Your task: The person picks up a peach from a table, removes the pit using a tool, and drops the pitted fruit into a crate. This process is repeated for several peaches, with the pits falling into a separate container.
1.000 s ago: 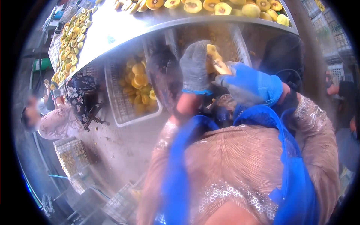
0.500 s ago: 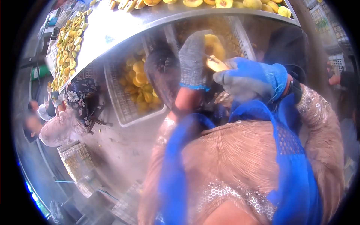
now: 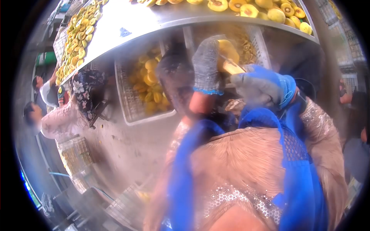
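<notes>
My left hand (image 3: pixel 206 63), in a grey knitted glove with a blue cuff, is closed around a yellow peach (image 3: pixel 228 51). A small tool with a pale wooden handle (image 3: pixel 233 69) is gripped in my right hand (image 3: pixel 262 84), which wears a blue and grey glove. The tool's thin dark tip meets the peach; blur hides its exact shape. Both hands are in front of my chest, below the edge of the metal table (image 3: pixel 162 25). Under them, a crate holds yellow pieces (image 3: pixel 248 50), partly hidden by the left hand.
Halved peaches (image 3: pixel 248 10) lie along the table's far side, and more are heaped at its left end (image 3: pixel 79 38). A white crate (image 3: pixel 150 119) of yellow fruit stands on the floor at left. Co-workers (image 3: pixel 58 119) sit beyond it, near stacked crates (image 3: pixel 74 156).
The view has shifted slightly, so the table and crates appear a little further right. Both hands keep their hold on the peach and tool, with the tool still against the fruit.
</notes>
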